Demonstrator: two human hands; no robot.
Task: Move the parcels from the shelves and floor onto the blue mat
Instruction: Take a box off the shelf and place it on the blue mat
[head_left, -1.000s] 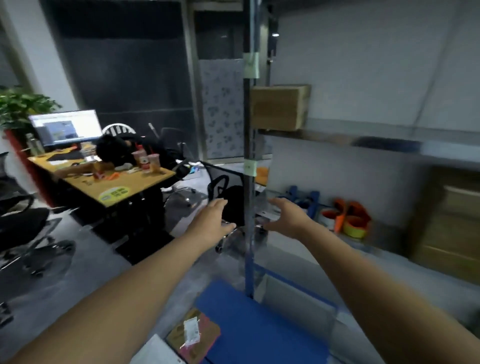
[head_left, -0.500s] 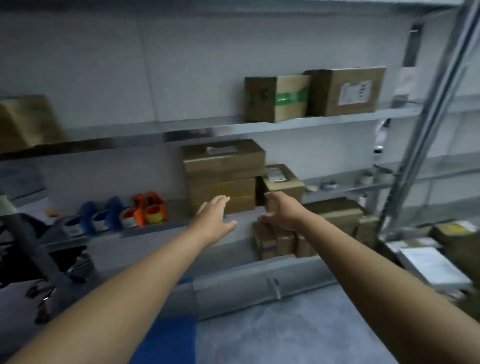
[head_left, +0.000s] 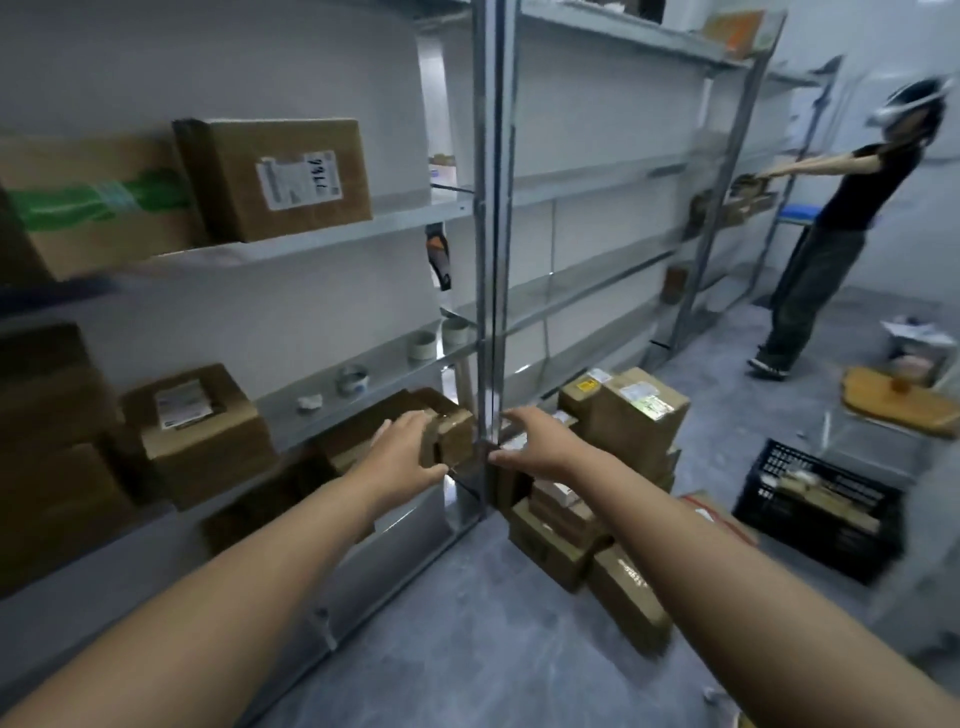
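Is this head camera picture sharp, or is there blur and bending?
Head view: dim, flat light; the stacked boxes at the left edge smear with motion blur; the far rack leans from wide-angle distortion; the person beside it looks soft.

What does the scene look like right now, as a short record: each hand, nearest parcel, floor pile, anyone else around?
left hand: fingers straight against the small parcel's left side
right hand: open, empty, right of the shelf post
small parcel: low in the shelving, beside the post
floor parcels: stacked right of the post
black crate: floor, far right
other person: at the far shelves
blue mat: not in view
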